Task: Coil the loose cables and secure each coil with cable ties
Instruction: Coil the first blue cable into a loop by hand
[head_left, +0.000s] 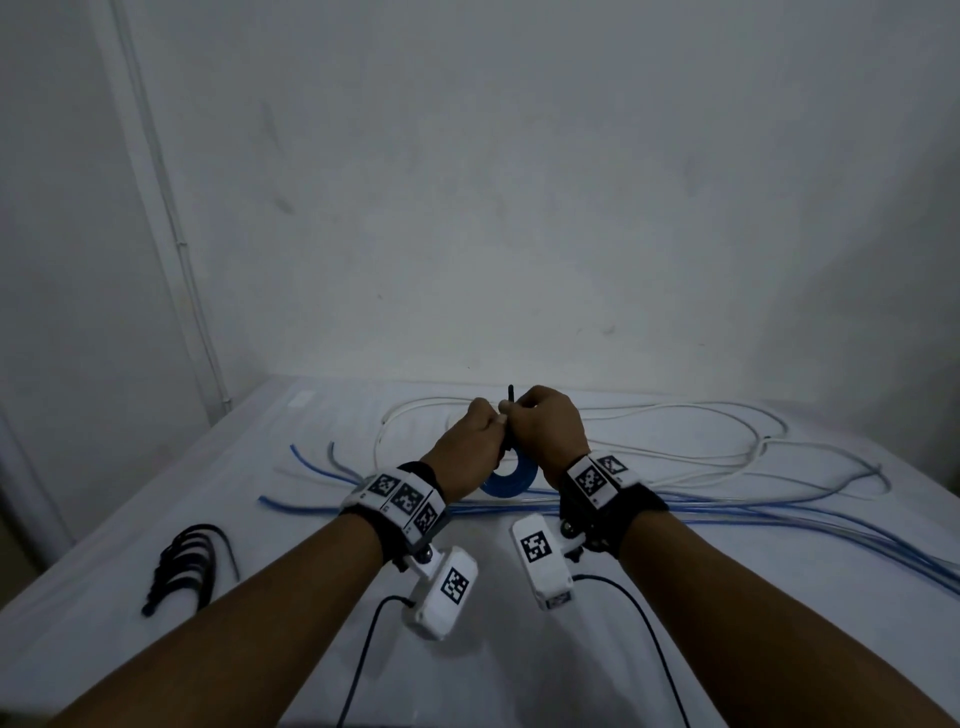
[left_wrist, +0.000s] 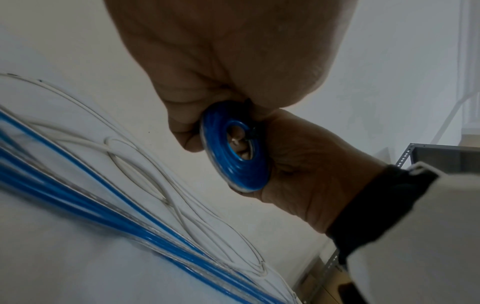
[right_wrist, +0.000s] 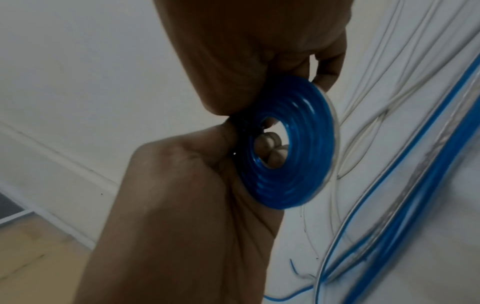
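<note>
Above the middle of the worktop (head_left: 519, 649), the small blue coil (left_wrist: 235, 156) is gripped by the left hand (head_left: 475, 441) and right hand (head_left: 548, 428) around a black cable tie (head_left: 510, 395), and, probably being light and springy, it is best held at its rim.

A white surface (head_left: 519, 649) carries loose white cables (head_left: 727, 447) looped across its far side. Blue cables (head_left: 779, 525) stretch nearer, running from the left toward the right edge. A bundle of black ties (head_left: 187, 564) lies near the left edge, well apart from the cables.
</note>
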